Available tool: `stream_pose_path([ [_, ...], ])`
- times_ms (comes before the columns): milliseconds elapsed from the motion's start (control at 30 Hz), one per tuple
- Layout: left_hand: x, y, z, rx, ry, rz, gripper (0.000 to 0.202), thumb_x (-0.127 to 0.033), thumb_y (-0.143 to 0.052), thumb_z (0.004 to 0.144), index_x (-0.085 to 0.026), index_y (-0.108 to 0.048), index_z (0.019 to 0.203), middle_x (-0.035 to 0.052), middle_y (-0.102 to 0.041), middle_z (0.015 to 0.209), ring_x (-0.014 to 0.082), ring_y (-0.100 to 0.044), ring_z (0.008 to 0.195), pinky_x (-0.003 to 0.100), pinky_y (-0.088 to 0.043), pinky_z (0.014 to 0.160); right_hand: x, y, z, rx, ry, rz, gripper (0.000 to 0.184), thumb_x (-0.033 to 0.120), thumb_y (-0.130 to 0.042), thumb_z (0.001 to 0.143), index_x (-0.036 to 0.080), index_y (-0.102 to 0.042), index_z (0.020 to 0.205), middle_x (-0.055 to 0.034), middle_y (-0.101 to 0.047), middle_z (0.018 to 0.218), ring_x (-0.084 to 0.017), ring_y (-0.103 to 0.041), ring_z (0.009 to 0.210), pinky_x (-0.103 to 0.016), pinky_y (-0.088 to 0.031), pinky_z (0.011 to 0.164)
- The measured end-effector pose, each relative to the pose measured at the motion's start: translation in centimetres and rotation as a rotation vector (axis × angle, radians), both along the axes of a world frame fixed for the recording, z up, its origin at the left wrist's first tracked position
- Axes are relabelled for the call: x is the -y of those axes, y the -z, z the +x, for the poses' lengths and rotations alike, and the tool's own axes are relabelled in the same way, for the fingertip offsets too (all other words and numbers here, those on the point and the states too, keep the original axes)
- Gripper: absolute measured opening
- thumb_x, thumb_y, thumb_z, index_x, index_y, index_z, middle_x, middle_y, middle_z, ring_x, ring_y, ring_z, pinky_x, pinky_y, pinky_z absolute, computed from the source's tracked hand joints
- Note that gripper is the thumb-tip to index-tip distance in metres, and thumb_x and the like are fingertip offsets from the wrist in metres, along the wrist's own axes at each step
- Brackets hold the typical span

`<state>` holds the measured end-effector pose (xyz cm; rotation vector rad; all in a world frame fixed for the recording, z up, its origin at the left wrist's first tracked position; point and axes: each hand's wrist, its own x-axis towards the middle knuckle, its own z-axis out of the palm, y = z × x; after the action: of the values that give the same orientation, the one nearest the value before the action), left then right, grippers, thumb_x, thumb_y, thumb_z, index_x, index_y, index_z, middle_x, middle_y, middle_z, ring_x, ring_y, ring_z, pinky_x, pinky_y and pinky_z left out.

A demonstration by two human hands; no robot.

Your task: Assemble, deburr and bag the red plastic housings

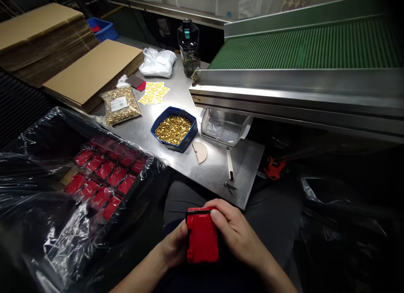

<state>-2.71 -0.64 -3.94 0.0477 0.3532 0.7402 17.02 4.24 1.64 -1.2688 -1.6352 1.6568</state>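
A small red plastic case with black edging [203, 238] is held upright over my lap. My left hand [174, 244] grips its left side, thumb along the edge. My right hand [235, 230] closes round its upper right corner, with the thumb on the front face. Most fingers of the left hand are hidden behind the case. Similar red pieces [105, 170] lie in rows inside a box lined with clear plastic [63, 225] at my left. On the metal table ahead stands a blue tray [180, 146] full of small gold-coloured pieces [173, 130].
A green conveyor belt [296, 45] juts over the table's right side. Cardboard sheets [94, 72], a bag of gold pieces [126, 112], yellow stickers [153, 93] and a dark bottle [188, 49] stand farther back. A white-handled tool [229, 162] and nail clippers [230, 186] lie near the front edge.
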Motion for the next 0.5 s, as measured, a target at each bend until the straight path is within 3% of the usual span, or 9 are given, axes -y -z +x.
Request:
stream_pose_path([
  [67,0.1,0.3,-0.1,0.009,0.004,-0.051,0.072,-0.065,-0.068,0.083,-0.009,-0.067,0.128,0.0161,-0.072,0.123,0.0287,-0.069,0.112,0.039,-0.052,0.102,-1.7,0.6,-0.5,0.184,-0.019,0.122,0.031,0.044,-0.039,0.106,0.029,-0.064,0.116,-0.0007,-0.068,0.114,-0.016,-0.064,0.105,-0.026,-0.049,0.093],
  [167,-0.1,0.3,-0.3,-0.032,-0.031,-0.106,0.086,-0.076,-0.061,0.080,-0.008,-0.063,0.133,0.0191,-0.071,0.121,0.0338,-0.069,0.111,0.050,-0.050,0.103,-6.2,2.8,-2.0,0.450,0.112,0.198,0.033,0.044,-0.040,0.106,0.024,-0.060,0.122,-0.0065,-0.066,0.120,-0.021,-0.063,0.109,-0.032,-0.049,0.095],
  [300,0.3,-0.2,-0.6,-0.135,-0.050,-0.162,0.090,-0.079,-0.059,0.078,-0.010,-0.060,0.137,0.0204,-0.072,0.116,0.0318,-0.072,0.102,0.045,-0.056,0.093,-13.2,6.4,-5.8,0.666,0.278,0.203,0.043,0.039,-0.057,0.098,0.011,-0.053,0.131,-0.0198,-0.056,0.132,-0.034,-0.051,0.126,-0.049,-0.041,0.105],
  [400,0.8,-0.7,-0.8,-0.218,-0.065,-0.175,0.092,-0.080,-0.054,0.081,-0.006,-0.061,0.135,0.0239,-0.072,0.115,0.0307,-0.074,0.093,0.040,-0.059,0.082,-16.2,7.9,-8.3,0.714,0.304,0.185,0.048,0.036,-0.069,0.091,0.014,-0.054,0.131,-0.0148,-0.052,0.138,-0.033,-0.049,0.128,-0.054,-0.040,0.106],
  [500,0.9,-1.0,-1.0,-0.259,-0.067,-0.205,0.092,-0.080,-0.042,0.087,-0.003,-0.061,0.133,0.0266,-0.072,0.112,0.0315,-0.075,0.088,0.040,-0.059,0.076,-16.5,8.3,-8.6,0.673,0.289,0.156,0.038,0.034,-0.067,0.092,0.017,-0.059,0.124,-0.0107,-0.055,0.135,-0.030,-0.052,0.125,-0.054,-0.040,0.106],
])
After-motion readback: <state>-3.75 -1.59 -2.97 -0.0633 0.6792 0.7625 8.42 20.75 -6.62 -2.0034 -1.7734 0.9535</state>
